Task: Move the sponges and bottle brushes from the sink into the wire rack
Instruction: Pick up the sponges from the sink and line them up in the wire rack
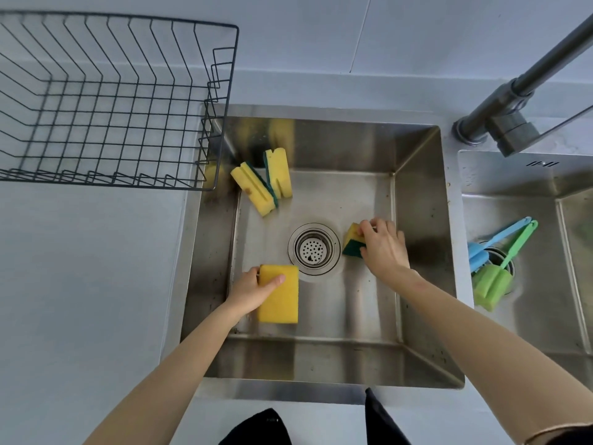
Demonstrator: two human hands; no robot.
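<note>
Inside the steel sink [417, 239], my left hand [248, 292] grips a yellow sponge [279, 300] near the front left. Right of the drain [313, 248], my right hand [383, 245] closes on a yellow and green sponge [352, 240]. Two more yellow and green sponges [253, 191] [278, 171] lean together at the sink's back left corner. A blue bottle brush [495, 240] and a green bottle brush [494, 281] lie in the smaller basin on the right. The dark wire rack [229, 91] stands with nothing in it on the counter at the upper left.
A grey faucet [513, 101] rises at the back right, between the two basins. Pale countertop [96, 284] spreads left of the sink, below the rack. The second basin [545, 316] borders the main sink on the right.
</note>
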